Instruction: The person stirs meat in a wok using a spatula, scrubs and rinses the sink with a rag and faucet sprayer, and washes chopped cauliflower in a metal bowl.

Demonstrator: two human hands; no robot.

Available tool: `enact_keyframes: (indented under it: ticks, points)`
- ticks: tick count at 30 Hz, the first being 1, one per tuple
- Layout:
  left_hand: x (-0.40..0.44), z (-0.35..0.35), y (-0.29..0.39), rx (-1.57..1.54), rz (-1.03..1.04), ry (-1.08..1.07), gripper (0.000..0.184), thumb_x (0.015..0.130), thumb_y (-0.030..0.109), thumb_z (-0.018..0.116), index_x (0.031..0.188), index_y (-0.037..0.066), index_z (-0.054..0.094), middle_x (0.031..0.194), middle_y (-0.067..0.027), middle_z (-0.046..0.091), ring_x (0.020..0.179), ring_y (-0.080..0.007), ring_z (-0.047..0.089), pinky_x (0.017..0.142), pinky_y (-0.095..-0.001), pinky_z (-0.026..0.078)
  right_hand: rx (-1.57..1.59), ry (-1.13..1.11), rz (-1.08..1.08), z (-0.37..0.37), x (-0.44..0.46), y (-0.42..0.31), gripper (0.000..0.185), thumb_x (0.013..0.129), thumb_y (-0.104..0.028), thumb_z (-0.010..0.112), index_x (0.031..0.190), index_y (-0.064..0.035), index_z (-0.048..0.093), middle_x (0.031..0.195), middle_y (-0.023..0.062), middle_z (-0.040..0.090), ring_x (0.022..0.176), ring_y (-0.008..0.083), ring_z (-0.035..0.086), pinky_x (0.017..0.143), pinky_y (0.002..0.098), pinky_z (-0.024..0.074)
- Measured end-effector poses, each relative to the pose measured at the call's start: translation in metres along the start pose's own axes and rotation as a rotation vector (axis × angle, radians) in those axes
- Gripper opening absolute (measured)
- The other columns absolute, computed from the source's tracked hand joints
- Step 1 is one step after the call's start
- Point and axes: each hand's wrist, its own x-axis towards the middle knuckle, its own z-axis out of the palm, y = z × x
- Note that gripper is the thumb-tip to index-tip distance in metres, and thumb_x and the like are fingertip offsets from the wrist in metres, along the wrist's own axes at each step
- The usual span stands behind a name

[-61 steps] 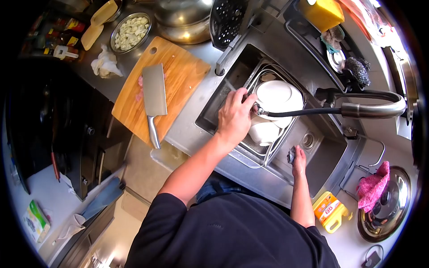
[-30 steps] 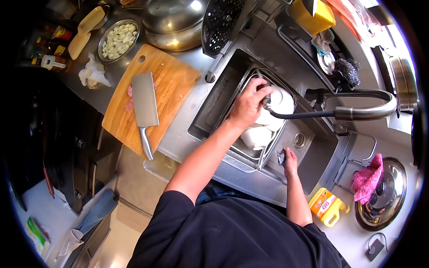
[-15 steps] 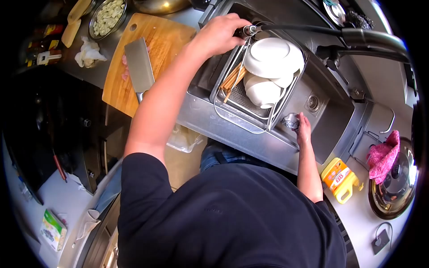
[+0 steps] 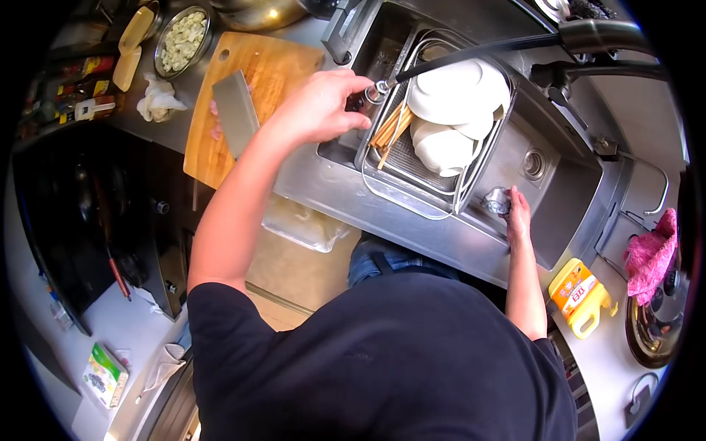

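Note:
My left hand is closed around the faucet's pull-out spray head over the left part of the sink, its black hose stretching right. Below and right of it, a wire basket holds wooden chopsticks, an upturned white dish and a white bowl. Low over the right basin, beside the basket, my right hand has its fingers round a crumpled, shiny grey object, too unclear to name.
A cleaver lies on a wooden board at the left, beside a bowl of white pieces. At the right are a yellow bottle, a pink cloth and a round lid. The faucet arches over the sink.
My left hand has moved left off the dishes with the spray head, uncovering the chopsticks. My right hand still holds the grey object. The whole view has shifted.

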Motion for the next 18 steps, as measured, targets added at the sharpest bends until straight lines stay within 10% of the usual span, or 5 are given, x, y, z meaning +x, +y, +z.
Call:
enact_keyframes:
  ticks: [6,12,14,18]
  points:
    - [0.007,0.024,-0.009,-0.081,0.133,0.012,0.048,0.076,0.017,0.083,0.12,0.002,0.069,0.103,-0.0162,0.067,0.097,-0.0361,0.066,0.086,-0.0431,0.053,-0.016,-0.028,0.003,0.002,0.002,0.0,0.045,0.1,-0.057,0.06,0.109,-0.0132,0.066,0.091,-0.0032,0.063,0.077,0.0075,0.058,0.067,0.0279,0.0452]
    - [0.022,0.034,-0.034,-0.253,0.097,0.086,0.041,0.08,0.005,0.082,0.12,0.009,0.071,0.103,-0.0035,0.06,0.089,-0.0134,0.064,0.078,-0.0292,0.056,-0.194,-0.003,-0.078,-0.001,0.001,-0.004,0.02,0.1,-0.024,0.063,0.106,-0.0076,0.074,0.09,-0.0007,0.068,0.083,0.0098,0.06,0.076,0.025,0.0462]
    - [0.013,0.032,-0.017,-0.402,0.037,0.099,0.041,0.081,0.003,0.081,0.121,0.008,0.071,0.107,-0.0036,0.061,0.096,-0.0141,0.066,0.082,-0.0289,0.056,-0.294,-0.059,-0.048,0.013,-0.027,-0.047,0.027,0.101,-0.03,0.063,0.111,-0.0081,0.076,0.089,-0.0019,0.068,0.079,0.007,0.057,0.069,0.0242,0.0447]
    - [0.002,0.066,0.007,-0.797,-0.01,0.216,0.04,0.079,-0.009,0.079,0.116,0.004,0.07,0.111,-0.0033,0.06,0.105,-0.016,0.068,0.092,-0.0281,0.059,-0.219,-0.102,-0.295,0.047,-0.019,-0.077,0.049,0.107,-0.042,0.055,0.139,-0.006,0.064,0.114,0.0069,0.074,0.105,0.0143,0.064,0.096,0.0286,0.0474]
